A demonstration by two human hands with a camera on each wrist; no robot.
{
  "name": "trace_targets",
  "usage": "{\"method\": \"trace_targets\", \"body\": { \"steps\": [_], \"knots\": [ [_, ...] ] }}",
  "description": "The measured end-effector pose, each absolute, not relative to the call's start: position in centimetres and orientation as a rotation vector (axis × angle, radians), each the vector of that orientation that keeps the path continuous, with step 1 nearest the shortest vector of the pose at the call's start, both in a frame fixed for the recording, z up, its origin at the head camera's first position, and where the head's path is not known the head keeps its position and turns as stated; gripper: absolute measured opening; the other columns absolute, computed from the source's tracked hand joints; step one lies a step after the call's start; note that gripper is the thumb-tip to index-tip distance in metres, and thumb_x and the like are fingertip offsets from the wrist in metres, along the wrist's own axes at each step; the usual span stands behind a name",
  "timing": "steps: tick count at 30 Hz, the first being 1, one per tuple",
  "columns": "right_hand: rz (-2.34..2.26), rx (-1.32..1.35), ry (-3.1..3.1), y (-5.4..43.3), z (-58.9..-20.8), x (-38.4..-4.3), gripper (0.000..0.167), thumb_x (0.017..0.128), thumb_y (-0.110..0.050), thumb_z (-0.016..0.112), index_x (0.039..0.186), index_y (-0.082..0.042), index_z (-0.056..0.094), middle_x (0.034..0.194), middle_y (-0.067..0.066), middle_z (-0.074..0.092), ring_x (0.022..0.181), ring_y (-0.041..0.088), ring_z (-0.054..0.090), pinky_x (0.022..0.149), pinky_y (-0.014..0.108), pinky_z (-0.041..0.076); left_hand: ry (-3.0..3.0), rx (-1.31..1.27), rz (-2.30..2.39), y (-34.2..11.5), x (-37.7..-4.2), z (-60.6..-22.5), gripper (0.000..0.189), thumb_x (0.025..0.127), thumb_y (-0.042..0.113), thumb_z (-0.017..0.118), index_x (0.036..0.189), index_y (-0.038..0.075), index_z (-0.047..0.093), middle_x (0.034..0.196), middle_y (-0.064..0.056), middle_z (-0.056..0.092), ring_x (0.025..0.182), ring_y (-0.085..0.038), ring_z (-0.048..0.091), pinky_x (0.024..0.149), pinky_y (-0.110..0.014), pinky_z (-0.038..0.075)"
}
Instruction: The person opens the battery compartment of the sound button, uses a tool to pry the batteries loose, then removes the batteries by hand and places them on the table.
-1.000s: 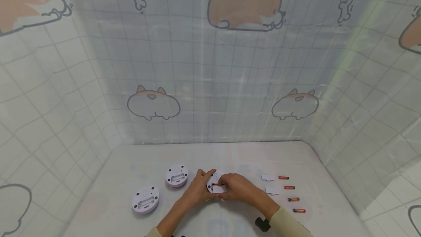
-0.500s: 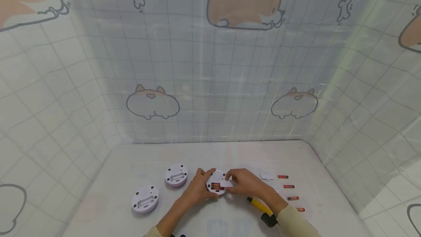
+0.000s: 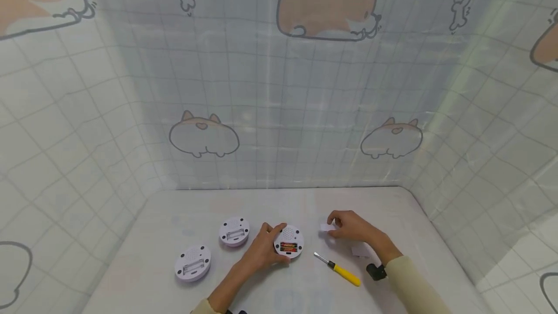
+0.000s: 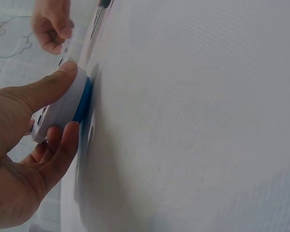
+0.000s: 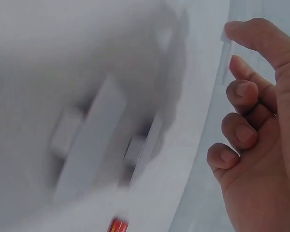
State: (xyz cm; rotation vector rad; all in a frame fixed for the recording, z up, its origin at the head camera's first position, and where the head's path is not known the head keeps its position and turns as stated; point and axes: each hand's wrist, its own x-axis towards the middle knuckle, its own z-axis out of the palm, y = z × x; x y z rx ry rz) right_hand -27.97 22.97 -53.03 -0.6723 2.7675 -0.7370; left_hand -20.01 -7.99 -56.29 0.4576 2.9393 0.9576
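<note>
My left hand [image 3: 263, 251] grips a round white battery device [image 3: 289, 233] by its left side, thumb and fingers on its rim. Red batteries [image 3: 288, 246] lie in its uncovered compartment, which faces up. A blue band [image 4: 83, 100] shows low on the device in the left wrist view. Off to the right, my right hand [image 3: 352, 227] pinches a small white battery cover [image 3: 325, 227] between thumb and index finger, above the table. Beneath that hand, the right wrist view has two more covers, one larger-looking cover [image 5: 94, 140] and another cover [image 5: 147, 147], both blurred.
A yellow-handled screwdriver [image 3: 344, 273] lies between the hands, tip toward the device. Two similar round devices, a rear device [image 3: 234, 227] and a front device [image 3: 192, 258], rest at left with bare compartments. A loose battery [image 5: 117, 225] shows in the right wrist view.
The right hand has lifted the cover off the device and carried it rightward, revealing the batteries inside and the screwdriver. The left hand keeps its grip on the device.
</note>
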Motion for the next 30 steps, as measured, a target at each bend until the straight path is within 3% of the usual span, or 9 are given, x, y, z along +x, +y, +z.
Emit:
{"method": "trace_targets", "body": {
  "steps": [9, 19, 30],
  "knots": [
    [-0.712, -0.372, 2.766, 26.5, -53.6, -30.0, 0.025, 0.087, -0.029, 0.079, 0.106, -0.022, 0.066, 0.093, 0.001, 0.058, 0.08, 0.018, 0.054, 0.065, 0.032, 0.047, 2.928, 0.439, 0.98, -7.9, -19.7, -56.3, 0.098, 0.065, 0.041, 0.094, 0.149, 0.021, 0.048, 0.11, -0.006, 0.043, 0.087, -0.018, 0.05, 0.076, -0.035, 0.047],
    [-0.651, -0.379, 2.778, 28.4, -54.0, -31.8, 0.024, 0.086, -0.027, 0.08, 0.104, -0.018, 0.067, 0.101, 0.003, 0.061, 0.09, 0.022, 0.053, 0.081, 0.04, 0.047, 2.935, 0.453, 0.977, -7.9, -19.5, -56.4, 0.099, 0.065, 0.042, 0.094, 0.15, 0.021, 0.048, 0.109, -0.005, 0.043, 0.088, -0.017, 0.049, 0.077, -0.033, 0.047],
    [-0.611, -0.323, 2.757, 29.5, -54.9, -32.3, 0.024, 0.086, -0.027, 0.079, 0.105, -0.02, 0.067, 0.103, 0.005, 0.061, 0.09, 0.023, 0.054, 0.081, 0.043, 0.048, 2.934, 0.441, 0.967, -7.7, -19.4, -56.5, 0.098, 0.065, 0.042, 0.094, 0.15, 0.021, 0.048, 0.107, -0.004, 0.043, 0.088, -0.017, 0.049, 0.075, -0.033, 0.046]
  ]
}}
